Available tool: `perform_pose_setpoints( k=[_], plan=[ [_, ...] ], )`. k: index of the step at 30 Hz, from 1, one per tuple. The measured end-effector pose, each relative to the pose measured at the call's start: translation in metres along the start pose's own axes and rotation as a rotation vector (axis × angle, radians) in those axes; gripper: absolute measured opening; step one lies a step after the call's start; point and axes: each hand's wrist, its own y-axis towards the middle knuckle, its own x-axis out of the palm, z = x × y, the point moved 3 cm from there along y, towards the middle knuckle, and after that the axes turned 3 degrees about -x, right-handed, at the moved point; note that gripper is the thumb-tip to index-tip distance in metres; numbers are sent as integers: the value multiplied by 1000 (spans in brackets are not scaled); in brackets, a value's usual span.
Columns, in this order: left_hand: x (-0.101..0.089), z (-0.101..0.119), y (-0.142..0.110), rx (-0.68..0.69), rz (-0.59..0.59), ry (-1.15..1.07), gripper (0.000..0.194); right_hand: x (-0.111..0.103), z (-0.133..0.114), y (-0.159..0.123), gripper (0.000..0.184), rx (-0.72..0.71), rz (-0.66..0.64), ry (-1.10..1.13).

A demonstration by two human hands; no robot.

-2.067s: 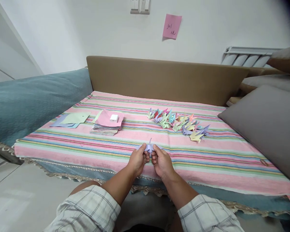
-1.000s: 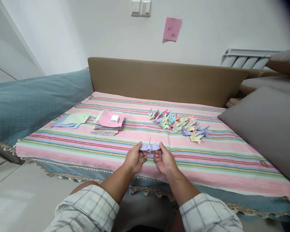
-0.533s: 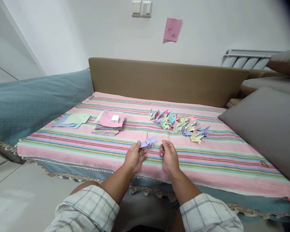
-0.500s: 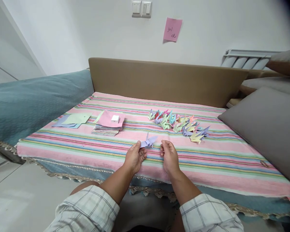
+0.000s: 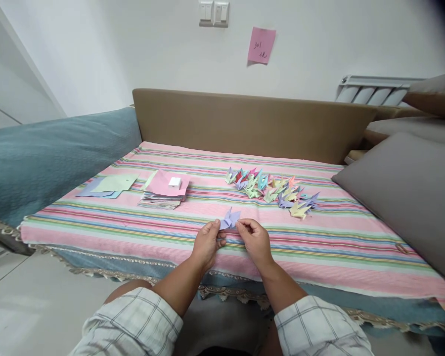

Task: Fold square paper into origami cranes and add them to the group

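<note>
A lavender paper crane [image 5: 230,219] is held up between my two hands, above the striped cloth [image 5: 193,232]. My left hand [image 5: 208,241] pinches one wing between thumb and fingers. On the crane's other side, my right hand [image 5: 254,238] is closed with thumb and forefinger on its right edge. Behind and to the right lies a cluster of folded paper cranes [image 5: 270,188] in many colours.
Left of my hands stands a stack of square papers [image 5: 161,200] with a small white block [image 5: 174,183] on top. Loose green and blue sheets [image 5: 114,183] lie farther left. A grey cushion [image 5: 400,188] rests at the right, and a brown backrest [image 5: 244,123] runs behind.
My right hand has moved left and now grips the crane's right side; before, it was apart from it. The left hand keeps its hold, and the view has shifted slightly.
</note>
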Motion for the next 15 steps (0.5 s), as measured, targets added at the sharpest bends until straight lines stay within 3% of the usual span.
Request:
perform_pose_setpoints(
  k=[15],
  plan=[
    [-3,0,1,-4,-24,116,43,-6,6,7,21,52,-44,-28]
  ],
)
